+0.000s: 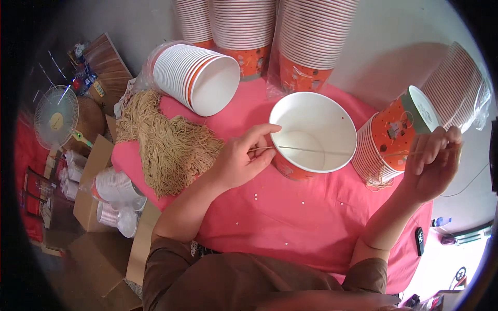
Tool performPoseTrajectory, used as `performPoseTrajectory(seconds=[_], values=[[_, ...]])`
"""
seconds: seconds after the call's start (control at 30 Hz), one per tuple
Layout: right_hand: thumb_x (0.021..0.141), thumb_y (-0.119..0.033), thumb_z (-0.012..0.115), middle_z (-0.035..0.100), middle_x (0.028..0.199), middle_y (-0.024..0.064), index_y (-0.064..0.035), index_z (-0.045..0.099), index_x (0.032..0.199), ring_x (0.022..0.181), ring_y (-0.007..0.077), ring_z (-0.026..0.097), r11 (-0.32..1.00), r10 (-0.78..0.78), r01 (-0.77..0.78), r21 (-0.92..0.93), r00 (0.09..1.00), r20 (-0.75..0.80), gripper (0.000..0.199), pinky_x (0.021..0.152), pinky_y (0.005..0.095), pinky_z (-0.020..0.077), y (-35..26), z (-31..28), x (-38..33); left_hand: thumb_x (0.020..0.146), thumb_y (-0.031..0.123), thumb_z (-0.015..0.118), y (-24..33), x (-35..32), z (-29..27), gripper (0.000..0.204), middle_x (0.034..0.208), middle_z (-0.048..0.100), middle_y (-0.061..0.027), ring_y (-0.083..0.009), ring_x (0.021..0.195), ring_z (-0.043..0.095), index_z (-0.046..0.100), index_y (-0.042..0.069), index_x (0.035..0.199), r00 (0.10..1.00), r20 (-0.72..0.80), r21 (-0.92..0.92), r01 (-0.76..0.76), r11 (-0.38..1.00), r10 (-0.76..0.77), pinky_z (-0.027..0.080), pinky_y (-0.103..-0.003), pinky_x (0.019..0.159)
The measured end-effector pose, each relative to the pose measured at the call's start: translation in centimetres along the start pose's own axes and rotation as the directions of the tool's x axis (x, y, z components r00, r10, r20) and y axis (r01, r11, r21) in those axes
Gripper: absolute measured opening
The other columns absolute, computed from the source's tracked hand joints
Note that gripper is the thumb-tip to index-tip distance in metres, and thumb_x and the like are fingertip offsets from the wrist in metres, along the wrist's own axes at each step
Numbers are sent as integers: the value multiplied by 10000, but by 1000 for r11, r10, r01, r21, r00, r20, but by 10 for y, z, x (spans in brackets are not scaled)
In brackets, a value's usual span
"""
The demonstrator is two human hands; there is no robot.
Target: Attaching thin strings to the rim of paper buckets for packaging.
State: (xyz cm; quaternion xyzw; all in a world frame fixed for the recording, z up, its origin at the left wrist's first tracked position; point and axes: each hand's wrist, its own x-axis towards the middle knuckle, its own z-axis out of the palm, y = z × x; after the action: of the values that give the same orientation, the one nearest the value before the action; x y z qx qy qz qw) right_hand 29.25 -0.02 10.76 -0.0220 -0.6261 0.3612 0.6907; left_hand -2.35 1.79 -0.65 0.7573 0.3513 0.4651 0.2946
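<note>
**A thin cord being stretched across an open paper cup**

Everything is being placed relative to the upright paper cup [313, 136], which is standing open-mouthed near the middle of the pink-covered table [290, 217].

Far to the left of the cup, beyond the table edge, a small fan [55, 116] and cardboard boxes [96, 186] holding white lids are being kept on the floor. Nearer, still left of the cup, a heap of tan cords [163, 150] is lying on the table, and behind that heap a sleeve of nested cups [194, 78] is lying on its side.

Just left of the cup, the left hand [241, 158] is being held at the rim, wrist low and forearm coming up from the lower edge. Its grip is being pressed together: thumb and forefinger are pinching one end of a single cord [316, 151], with the other fingers curled loosely.

The cord is being drawn nearly level across the cup's mouth, from the left rim toward the right side.

Behind the cup, tall stacks of cups [306, 41] are standing against the wall. Just right of it, another nested stack [391, 137] is lying on its side.

Right of the cup, the right hand [433, 160] is being raised higher than the left, fingers bent inward; its grip is being closed on the cord's other end.

Judged from this, the step is best done by keeping the cord taut and level, with both pinches held close to the ends, so that it is not being let slack into the cup.
</note>
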Motion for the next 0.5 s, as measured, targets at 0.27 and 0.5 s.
performPoseTrajectory(seconds=[0.27,0.5], values=[[966,-100,474,615,759,142,38,582,869,541,134,503,924,212,-192,-332,977,26,200,474,244,392,21,24,-13,854,-43,624,0,-5,4,474,655,435,28,-44,569,436,507,43,1306,999,45,-70,-17,997,21,377,-232,515],[853,-46,671,622,822,109,15,644,940,732,193,626,577,522,-210,-789,838,158,110,631,291,482,54,51,-17,864,-75,542,3,-6,4,448,719,474,9,-46,629,469,477,14,1299,997,50,-131,-53,990,60,406,-220,568]])
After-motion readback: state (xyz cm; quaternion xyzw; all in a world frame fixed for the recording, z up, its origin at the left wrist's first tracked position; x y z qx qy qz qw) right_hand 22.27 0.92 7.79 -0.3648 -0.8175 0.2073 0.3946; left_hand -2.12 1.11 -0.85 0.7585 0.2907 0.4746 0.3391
